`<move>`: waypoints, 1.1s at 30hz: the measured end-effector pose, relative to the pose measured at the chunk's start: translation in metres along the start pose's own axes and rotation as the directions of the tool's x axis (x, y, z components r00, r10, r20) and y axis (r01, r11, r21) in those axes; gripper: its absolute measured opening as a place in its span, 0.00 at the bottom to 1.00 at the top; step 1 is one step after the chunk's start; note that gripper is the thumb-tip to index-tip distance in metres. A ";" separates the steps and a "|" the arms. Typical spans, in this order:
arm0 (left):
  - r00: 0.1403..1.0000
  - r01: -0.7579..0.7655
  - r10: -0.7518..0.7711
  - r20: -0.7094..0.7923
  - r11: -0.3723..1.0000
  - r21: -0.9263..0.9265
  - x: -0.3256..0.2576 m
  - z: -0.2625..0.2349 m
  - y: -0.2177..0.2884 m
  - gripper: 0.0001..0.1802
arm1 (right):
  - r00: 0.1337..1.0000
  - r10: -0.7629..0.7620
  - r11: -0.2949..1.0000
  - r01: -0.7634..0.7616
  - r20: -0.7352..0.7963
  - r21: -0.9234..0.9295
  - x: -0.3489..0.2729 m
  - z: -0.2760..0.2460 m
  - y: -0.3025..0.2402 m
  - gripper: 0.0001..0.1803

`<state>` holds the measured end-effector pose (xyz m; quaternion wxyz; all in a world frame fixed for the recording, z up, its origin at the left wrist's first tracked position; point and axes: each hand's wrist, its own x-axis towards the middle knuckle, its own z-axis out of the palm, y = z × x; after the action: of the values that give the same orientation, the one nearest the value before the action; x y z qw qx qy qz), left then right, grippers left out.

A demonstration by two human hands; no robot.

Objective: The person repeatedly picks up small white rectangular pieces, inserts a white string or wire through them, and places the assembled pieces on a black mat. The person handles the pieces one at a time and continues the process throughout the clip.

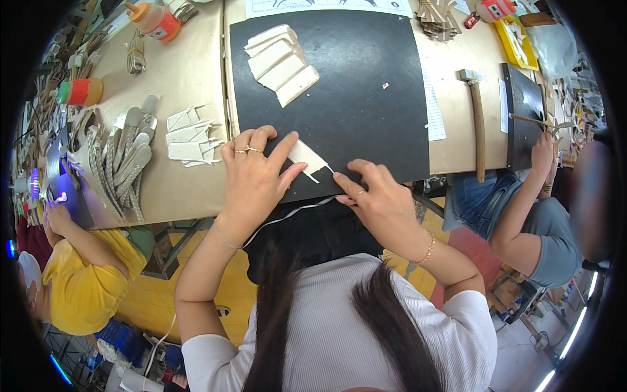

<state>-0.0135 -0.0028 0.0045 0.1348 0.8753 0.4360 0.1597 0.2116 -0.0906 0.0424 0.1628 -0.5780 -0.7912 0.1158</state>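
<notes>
A small flat cream piece [307, 159], with narrow white strip ends sticking out at its lower right side, lies on a black mat [366, 78]. My left hand [256, 166] grips it, index finger at the upper corner and thumb along the lower edge. The fingers of my right hand [379, 199] close on a thin white strip [330, 168] at the piece's right corner. A long white strip [287, 217] runs from my right hand across my lap toward my left wrist. My fingers hide whether the two are one strip.
A row of overlapping cream pieces [281, 62] lies on the mat, with more cream pieces [192, 137] left of it. Braided straps [124, 157], glue bottles [157, 23] and a hammer [479, 124] lie on the table. Co-workers sit on both sides, one in a yellow shirt [91, 281].
</notes>
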 end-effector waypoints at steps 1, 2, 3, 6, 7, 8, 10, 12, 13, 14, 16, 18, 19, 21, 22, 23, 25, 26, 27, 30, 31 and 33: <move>1.000 0.024 -0.024 0.016 1.000 -0.011 0.001 -0.001 0.002 0.28 | 0.999 0.015 1.000 -0.016 -0.038 -0.010 0.000 -0.006 0.001 0.20; 0.999 0.025 -0.024 0.023 1.000 -0.014 0.001 -0.002 0.003 0.28 | 0.998 0.036 0.999 -0.037 -0.057 -0.025 0.001 -0.012 0.002 0.20; 0.999 0.023 -0.023 0.032 1.000 -0.017 0.002 -0.002 0.004 0.27 | 0.989 0.146 0.989 -0.146 0.016 0.031 0.001 -0.017 0.002 0.20; 0.997 0.063 -0.060 0.043 0.995 -0.076 0.006 -0.002 0.005 0.25 | 0.856 0.425 0.864 -0.480 0.294 0.151 0.001 -0.029 0.002 0.19; 0.996 0.086 -0.082 0.045 0.991 -0.102 0.008 -0.001 0.005 0.24 | 0.870 0.416 0.844 -0.477 0.264 0.243 0.001 -0.028 0.000 0.19; 0.993 0.110 -0.103 0.065 0.986 -0.127 0.009 -0.002 0.003 0.24 | 0.882 0.408 0.819 -0.467 0.234 0.334 0.001 -0.027 -0.002 0.19; 0.983 0.167 -0.150 0.107 0.970 -0.176 0.010 -0.004 0.000 0.24 | 0.920 0.366 0.816 -0.389 0.140 0.427 0.002 -0.021 -0.002 0.21; 0.963 0.249 -0.212 0.168 0.937 -0.245 0.008 -0.007 0.001 0.22 | 0.955 0.295 0.872 -0.275 0.016 0.404 0.003 -0.014 0.000 0.24; 0.951 0.288 -0.239 0.198 0.916 -0.279 0.006 -0.008 0.002 0.21 | 0.954 0.294 0.851 -0.287 0.053 0.440 0.003 -0.014 0.000 0.25; 0.914 0.398 -0.317 0.254 0.827 -0.398 0.005 -0.010 0.003 0.20 | 0.950 0.297 0.836 -0.307 0.096 0.455 0.002 -0.015 0.001 0.26; 0.803 0.595 -0.437 0.405 0.579 -0.557 0.002 -0.016 0.006 0.18 | 0.924 0.320 0.789 -0.382 0.208 0.481 0.003 -0.018 0.000 0.28; 0.818 0.572 -0.449 0.360 0.569 -0.591 -0.003 -0.024 0.010 0.16 | 0.870 0.349 0.723 -0.486 0.348 0.491 0.007 -0.023 -0.002 0.30; 0.822 0.564 -0.464 0.330 0.584 -0.584 -0.005 -0.029 0.011 0.15 | 0.858 0.360 0.688 -0.509 0.366 0.517 0.010 -0.025 -0.004 0.29; 0.879 0.470 -0.419 0.228 0.678 -0.565 -0.009 -0.037 0.013 0.15 | 0.854 0.358 0.628 -0.520 0.378 0.580 0.016 -0.029 -0.008 0.28; 0.907 0.413 -0.388 0.166 0.734 -0.539 -0.010 -0.041 0.014 0.15 | 0.837 0.368 0.602 -0.547 0.406 0.582 0.020 -0.029 -0.010 0.27; 0.912 0.404 -0.377 0.162 0.757 -0.514 -0.011 -0.045 0.015 0.16 | 0.840 0.358 0.590 -0.541 0.406 0.599 0.023 -0.030 -0.013 0.27; 0.928 0.370 -0.344 0.141 0.810 -0.455 -0.013 -0.051 0.016 0.17 | 0.849 0.337 0.584 -0.527 0.406 0.618 0.030 -0.028 -0.017 0.27; 0.936 0.350 -0.328 0.131 0.823 -0.447 -0.013 -0.053 0.017 0.17 | 0.855 0.325 0.590 -0.518 0.405 0.620 0.033 -0.027 -0.019 0.27; 0.943 0.332 -0.311 0.121 0.834 -0.440 -0.015 -0.054 0.018 0.17 | 0.848 0.322 0.596 -0.527 0.421 0.606 0.036 -0.026 -0.020 0.27; 0.954 0.296 -0.283 0.096 0.853 -0.431 -0.018 -0.056 0.019 0.17 | 0.832 0.305 0.585 -0.548 0.463 0.599 0.044 -0.023 -0.021 0.25; 0.956 0.289 -0.279 0.088 0.855 -0.430 -0.019 -0.057 0.019 0.17 | 0.826 0.312 0.559 -0.559 0.470 0.612 0.045 -0.023 -0.021 0.24; 0.955 0.292 -0.284 0.085 0.846 -0.446 -0.021 -0.057 0.019 0.17 | 0.821 0.321 0.527 -0.570 0.472 0.631 0.047 -0.022 -0.021 0.23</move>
<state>-0.0343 -0.0251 0.0598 0.3612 0.7454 0.5117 0.2281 0.1886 -0.0526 0.0760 0.2292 -0.6177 -0.5081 0.5548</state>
